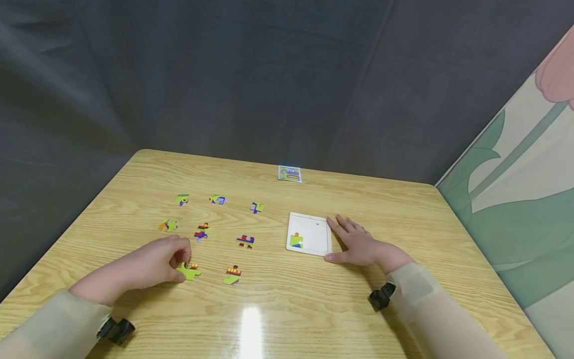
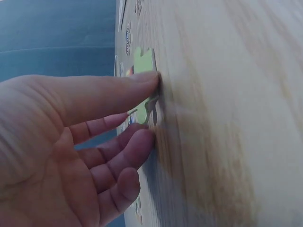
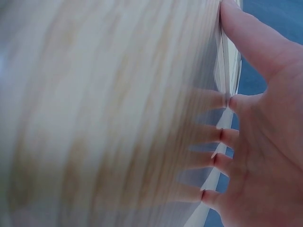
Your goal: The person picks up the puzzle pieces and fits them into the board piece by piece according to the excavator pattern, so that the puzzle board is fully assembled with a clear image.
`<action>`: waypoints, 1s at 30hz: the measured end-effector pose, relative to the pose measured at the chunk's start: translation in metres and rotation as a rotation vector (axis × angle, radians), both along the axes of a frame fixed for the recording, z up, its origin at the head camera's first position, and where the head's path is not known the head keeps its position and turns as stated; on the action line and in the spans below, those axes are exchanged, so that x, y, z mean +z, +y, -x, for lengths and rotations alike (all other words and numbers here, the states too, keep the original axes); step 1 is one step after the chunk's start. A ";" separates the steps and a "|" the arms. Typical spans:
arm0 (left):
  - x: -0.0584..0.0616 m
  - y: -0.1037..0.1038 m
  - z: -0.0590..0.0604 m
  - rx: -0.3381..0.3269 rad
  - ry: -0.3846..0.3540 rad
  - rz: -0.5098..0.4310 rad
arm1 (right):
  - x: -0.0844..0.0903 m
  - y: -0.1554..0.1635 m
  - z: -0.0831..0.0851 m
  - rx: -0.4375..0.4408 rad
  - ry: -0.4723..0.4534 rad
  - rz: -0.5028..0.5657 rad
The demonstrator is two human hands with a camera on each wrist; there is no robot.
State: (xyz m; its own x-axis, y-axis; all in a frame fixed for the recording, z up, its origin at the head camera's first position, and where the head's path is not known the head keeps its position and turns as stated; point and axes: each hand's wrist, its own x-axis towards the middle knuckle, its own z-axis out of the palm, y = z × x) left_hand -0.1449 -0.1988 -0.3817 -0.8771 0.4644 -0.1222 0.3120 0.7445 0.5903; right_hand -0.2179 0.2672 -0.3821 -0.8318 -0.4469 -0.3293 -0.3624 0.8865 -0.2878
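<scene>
Your left hand [image 1: 154, 262] pinches a green puzzle piece [image 1: 190, 271] lying on the surface [image 1: 314, 309]; your right hand [image 1: 358, 244] rests flat, fingers straight, against the white tray [image 1: 314, 227].

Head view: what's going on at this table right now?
A person sits at a wooden table doing a jigsaw. The left hand pinches a green puzzle piece lying on the table. The right hand rests flat against the right edge of the white puzzle tray, which has one piece in it. Seven other loose pieces lie to the tray's left, and a small picture card lies at the far edge.
</scene>
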 end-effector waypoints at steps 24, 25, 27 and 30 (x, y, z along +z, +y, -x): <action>0.030 0.054 0.039 -0.096 -0.047 -0.172 | -0.005 0.004 0.001 -0.007 0.005 0.012; 0.031 0.060 0.043 -0.107 -0.045 -0.182 | -0.005 0.004 0.002 -0.008 0.006 0.010; 0.032 0.073 0.051 -0.134 -0.048 -0.206 | -0.006 0.005 0.002 -0.008 0.006 0.004; 0.034 0.094 0.061 -0.171 -0.058 -0.232 | -0.006 0.004 0.003 -0.008 0.006 0.003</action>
State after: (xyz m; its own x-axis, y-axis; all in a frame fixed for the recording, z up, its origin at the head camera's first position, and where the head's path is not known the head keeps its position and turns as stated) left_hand -0.2061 -0.1049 -0.3474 -0.7785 0.6261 -0.0434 0.3818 0.5274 0.7590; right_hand -0.2209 0.2712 -0.3881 -0.8370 -0.4414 -0.3233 -0.3573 0.8885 -0.2879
